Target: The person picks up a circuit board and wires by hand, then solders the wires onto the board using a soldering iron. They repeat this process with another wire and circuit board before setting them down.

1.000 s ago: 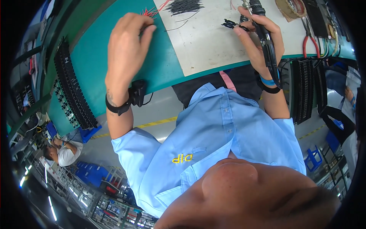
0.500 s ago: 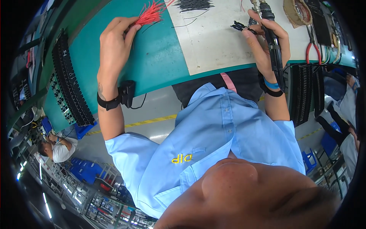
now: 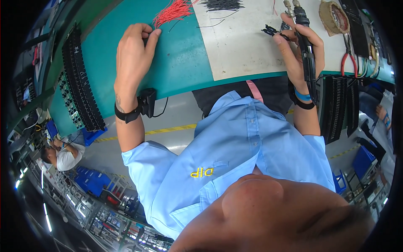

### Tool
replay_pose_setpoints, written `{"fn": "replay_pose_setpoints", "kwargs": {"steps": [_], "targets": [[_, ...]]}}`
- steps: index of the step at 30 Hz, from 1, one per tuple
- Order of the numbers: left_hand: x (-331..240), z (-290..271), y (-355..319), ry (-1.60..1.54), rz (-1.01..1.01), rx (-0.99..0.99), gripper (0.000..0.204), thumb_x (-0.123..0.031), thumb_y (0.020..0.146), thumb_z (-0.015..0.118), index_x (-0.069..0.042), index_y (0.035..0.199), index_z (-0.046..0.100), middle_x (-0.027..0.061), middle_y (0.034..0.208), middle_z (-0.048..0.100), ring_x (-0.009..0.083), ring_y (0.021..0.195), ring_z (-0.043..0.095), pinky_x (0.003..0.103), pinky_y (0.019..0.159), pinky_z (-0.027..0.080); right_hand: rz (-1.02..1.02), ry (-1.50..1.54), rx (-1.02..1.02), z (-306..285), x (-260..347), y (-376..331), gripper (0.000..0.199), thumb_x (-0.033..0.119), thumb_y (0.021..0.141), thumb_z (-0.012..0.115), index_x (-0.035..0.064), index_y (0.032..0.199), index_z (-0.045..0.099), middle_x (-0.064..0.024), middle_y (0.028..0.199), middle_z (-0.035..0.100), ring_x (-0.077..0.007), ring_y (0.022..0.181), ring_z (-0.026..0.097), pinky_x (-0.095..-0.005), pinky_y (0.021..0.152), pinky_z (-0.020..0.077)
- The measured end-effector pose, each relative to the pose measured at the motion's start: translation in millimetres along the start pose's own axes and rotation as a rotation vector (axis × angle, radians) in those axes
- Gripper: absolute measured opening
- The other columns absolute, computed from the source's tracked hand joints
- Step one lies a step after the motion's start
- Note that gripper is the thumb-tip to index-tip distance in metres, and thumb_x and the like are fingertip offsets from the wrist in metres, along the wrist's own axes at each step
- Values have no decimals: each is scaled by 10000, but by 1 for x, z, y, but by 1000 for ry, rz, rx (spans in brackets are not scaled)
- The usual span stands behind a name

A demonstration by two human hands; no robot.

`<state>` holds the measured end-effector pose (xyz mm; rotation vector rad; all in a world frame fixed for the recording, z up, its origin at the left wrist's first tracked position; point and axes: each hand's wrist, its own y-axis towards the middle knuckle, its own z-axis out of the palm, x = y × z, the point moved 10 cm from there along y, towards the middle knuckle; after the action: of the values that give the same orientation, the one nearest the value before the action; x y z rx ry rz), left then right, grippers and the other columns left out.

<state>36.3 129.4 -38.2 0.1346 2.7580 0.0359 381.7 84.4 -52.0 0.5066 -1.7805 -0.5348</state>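
Note:
My left hand (image 3: pixel 136 56) is over the green mat, its fingers curled and its thumb slightly apart from them. Beside its fingertips lies a bundle of thin red wires (image 3: pixel 174 12), and I see no wire clearly pinched. On the right, my right hand (image 3: pixel 300 52) grips a black pen-shaped tool, apparently a soldering iron (image 3: pixel 308 61), with metal fittings at its far end and a cable running back past the wrist. Between thumb and fingers of that hand are small black parts (image 3: pixel 273 32), whose kind I cannot make out.
Black wires (image 3: pixel 220 4) lie in a pile on the white sheet (image 3: pixel 235 59). Farther right are a brown round holder (image 3: pixel 333 19) and red-handled pliers (image 3: pixel 349 63). Black racks with green circuit boards (image 3: pixel 71 101) stand at the left. A co-worker (image 3: pixel 65 155) sits beyond.
My left fingers have come off the red bundle, which now lies flatter on the mat. My right hand keeps its hold on tool and black parts. The whole view has shifted slightly.

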Motion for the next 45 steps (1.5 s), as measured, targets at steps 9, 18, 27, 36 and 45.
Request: {"fn": "replay_pose_setpoints", "kwargs": {"steps": [9,18,27,36,45], "targets": [[-7,-22,-8,48,70,-121,116,-77,957,668,37,973,660,182,886,683,331,776,672,412,693,530,-1,-43,-36,-2,0,1,500,-60,875,778,34,1294,521,-283,1257,686,-183,941,739,-317,826,612],[-128,15,-2,-173,524,-40,110,-28,900,698,7,1003,709,156,886,684,335,792,669,409,706,538,165,-3,-92,-1,15,10,468,-65,836,803,4,1238,571,-127,882,704,-153,766,686,-282,688,549],[-126,39,17,-149,441,-19,100,-28,890,720,17,980,712,121,878,685,247,793,684,343,734,546,223,-8,-96,1,9,8,472,-61,828,817,-1,1230,575,-134,868,719,-154,775,711,-282,700,565],[-127,50,9,-147,451,-111,56,-38,837,721,-37,858,669,90,857,617,275,826,614,405,712,433,231,47,-111,-4,4,4,443,-55,830,817,-12,1208,590,-136,906,737,-157,821,727,-282,730,576],[-143,47,3,-88,573,-183,80,-73,875,715,-67,917,647,50,920,641,238,888,595,393,777,311,49,-125,-26,1,11,7,454,-21,839,828,14,1223,588,-147,1032,765,-163,906,748,-273,784,604]]}}
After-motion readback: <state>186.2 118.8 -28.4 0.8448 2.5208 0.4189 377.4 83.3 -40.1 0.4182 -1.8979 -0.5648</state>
